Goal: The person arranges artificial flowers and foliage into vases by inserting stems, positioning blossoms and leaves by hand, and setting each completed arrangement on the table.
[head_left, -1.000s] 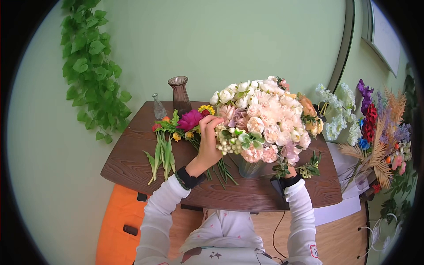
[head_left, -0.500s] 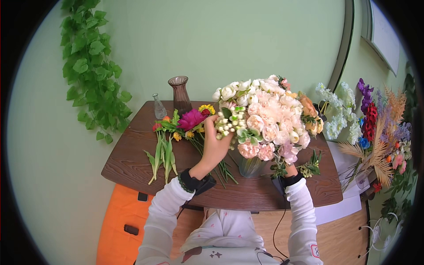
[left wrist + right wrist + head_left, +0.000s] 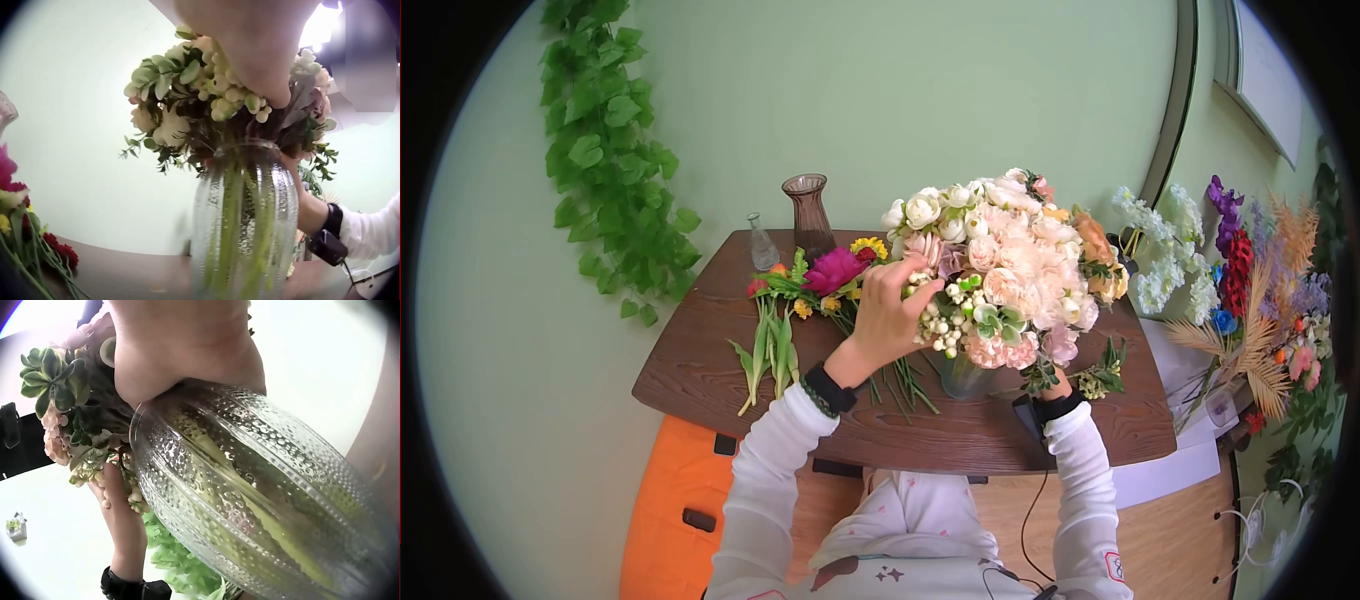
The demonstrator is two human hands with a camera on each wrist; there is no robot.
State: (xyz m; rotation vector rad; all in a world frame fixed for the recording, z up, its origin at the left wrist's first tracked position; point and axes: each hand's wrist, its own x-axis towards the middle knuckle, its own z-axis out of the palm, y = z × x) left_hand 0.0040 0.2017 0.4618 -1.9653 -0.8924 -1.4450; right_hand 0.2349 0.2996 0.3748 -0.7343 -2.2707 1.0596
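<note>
The left hand (image 3: 887, 318) grips a berry sprig (image 3: 940, 322), fingers curled round it, at the left side of the bouquet (image 3: 1010, 265). The bouquet stands in a glass vase (image 3: 245, 225) near the table's (image 3: 700, 375) front edge, about mid-width. The right hand (image 3: 187, 347) wraps the vase's neck under the blooms. Loose flowers (image 3: 810, 290) lie toward the back left corner, beside a brown vase (image 3: 806, 212) and a small bottle (image 3: 760, 243).
</note>
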